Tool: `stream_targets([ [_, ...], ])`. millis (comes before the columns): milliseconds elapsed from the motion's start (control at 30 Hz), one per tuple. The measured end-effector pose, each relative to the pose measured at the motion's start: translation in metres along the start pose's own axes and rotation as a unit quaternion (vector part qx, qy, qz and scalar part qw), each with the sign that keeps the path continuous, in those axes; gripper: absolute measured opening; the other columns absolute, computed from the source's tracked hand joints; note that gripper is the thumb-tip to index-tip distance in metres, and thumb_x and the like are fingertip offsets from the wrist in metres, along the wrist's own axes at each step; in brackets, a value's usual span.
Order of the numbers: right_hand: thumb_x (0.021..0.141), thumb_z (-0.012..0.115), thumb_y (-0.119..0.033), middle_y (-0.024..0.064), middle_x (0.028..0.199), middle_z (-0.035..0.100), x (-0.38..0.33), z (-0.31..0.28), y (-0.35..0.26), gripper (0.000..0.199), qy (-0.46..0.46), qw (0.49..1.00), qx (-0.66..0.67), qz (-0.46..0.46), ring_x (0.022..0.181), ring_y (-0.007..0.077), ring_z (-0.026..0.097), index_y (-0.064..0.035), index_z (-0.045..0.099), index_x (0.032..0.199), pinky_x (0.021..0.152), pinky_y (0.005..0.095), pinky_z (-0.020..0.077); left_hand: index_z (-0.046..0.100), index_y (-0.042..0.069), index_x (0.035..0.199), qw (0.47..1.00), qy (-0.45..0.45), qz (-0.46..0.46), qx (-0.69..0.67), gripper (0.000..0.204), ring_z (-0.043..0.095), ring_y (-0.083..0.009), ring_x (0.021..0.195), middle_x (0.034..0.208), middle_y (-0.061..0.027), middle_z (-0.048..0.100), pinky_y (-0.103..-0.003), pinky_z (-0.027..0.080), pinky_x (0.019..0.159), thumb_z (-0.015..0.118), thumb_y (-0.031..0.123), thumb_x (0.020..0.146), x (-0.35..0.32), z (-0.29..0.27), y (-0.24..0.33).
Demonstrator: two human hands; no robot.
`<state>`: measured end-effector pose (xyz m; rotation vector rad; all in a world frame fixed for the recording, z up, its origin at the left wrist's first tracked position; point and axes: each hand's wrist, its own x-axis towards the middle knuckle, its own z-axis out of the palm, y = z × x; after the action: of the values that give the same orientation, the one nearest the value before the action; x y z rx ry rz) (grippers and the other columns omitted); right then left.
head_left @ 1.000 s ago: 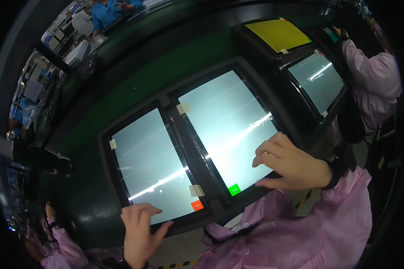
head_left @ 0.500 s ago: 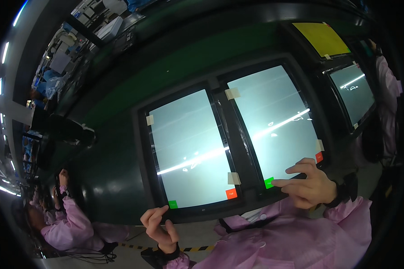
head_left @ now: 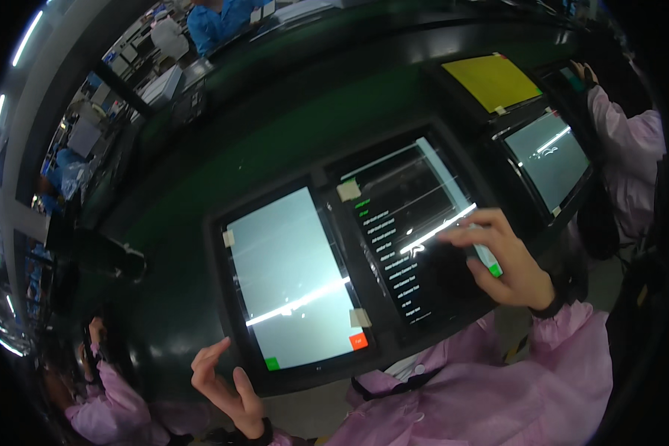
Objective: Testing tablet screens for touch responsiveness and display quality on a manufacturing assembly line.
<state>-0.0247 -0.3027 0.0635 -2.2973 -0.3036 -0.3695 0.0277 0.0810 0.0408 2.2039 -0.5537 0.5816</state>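
Note:
Two tablets lie side by side in a dark holder on the green bench. The left tablet (head_left: 293,279) shows a pale grey screen with a green square and a red square at its lower corners. The right tablet (head_left: 405,238) now shows a black screen with a column of text lines. My right hand (head_left: 502,260) rests on the right tablet's lower right part, fingers spread and touching the glass. My left hand (head_left: 227,386) hovers just off the left tablet's lower left corner, fingers loosely apart, holding nothing.
Further right stand another grey-screen tablet (head_left: 550,160) and a yellow-screen one (head_left: 490,80), with a person in a pink sleeve (head_left: 624,149) at them. Another pink-sleeved person (head_left: 100,394) sits lower left. People in blue (head_left: 212,22) work behind the bench.
The right tablet's screen went from pale grey to black with text. My right hand moved up onto that screen. My left hand opened beside the left tablet's corner.

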Motion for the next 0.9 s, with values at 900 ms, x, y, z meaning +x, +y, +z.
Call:
stream_targets([
  [900, 0.074, 0.053, -0.001, 0.0162, 0.113, 0.051, 0.08, -0.012, 0.042, 0.036, 0.009, 0.993, -0.117, -0.01, 0.115, 0.0327, 0.043, -0.0042, 0.056, 0.11, 0.098, 0.0416, 0.0352, 0.032, 0.003, 0.116, 0.991, -0.126, -0.033, 0.001, 0.043, 0.052, -0.0264, 0.107, 0.115, -0.0204, 0.057, -0.039, 0.031, 0.1, 0.042, -0.01, 0.076, 0.109, 0.033, -0.016],
])
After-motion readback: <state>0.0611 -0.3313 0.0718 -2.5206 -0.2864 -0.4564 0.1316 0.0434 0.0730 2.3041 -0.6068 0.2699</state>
